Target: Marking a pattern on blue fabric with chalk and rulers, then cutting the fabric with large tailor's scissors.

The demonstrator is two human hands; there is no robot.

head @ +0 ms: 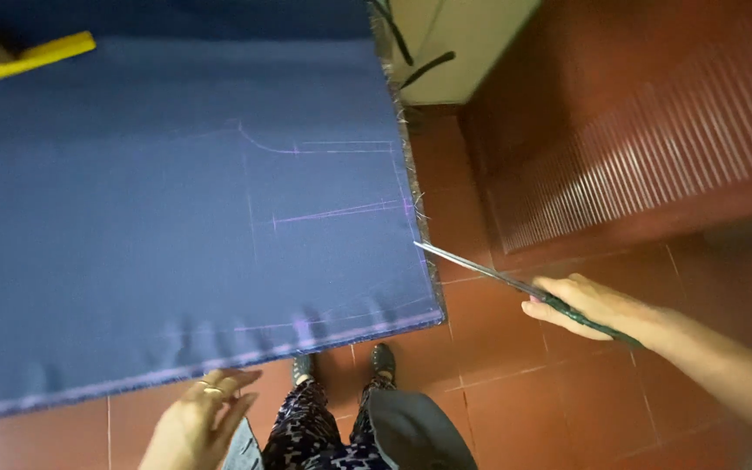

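A large sheet of dark blue fabric (150, 218) lies spread flat, marked with pale chalk lines (324, 213) near its right edge. My right hand (598, 306) grips long scissors (480, 270), whose blades point left and touch the fabric's right edge. My left hand (202, 418), with a ring on one finger, hovers just below the fabric's near edge with fingers apart and nothing in it.
A yellow ruler (23, 59) lies at the fabric's far left corner. Red floor tiles (515, 383) run below and to the right. A ribbed red panel (637, 148) stands at right, a pale cabinet (454, 43) at top. My feet (341, 365) stand by the near edge.
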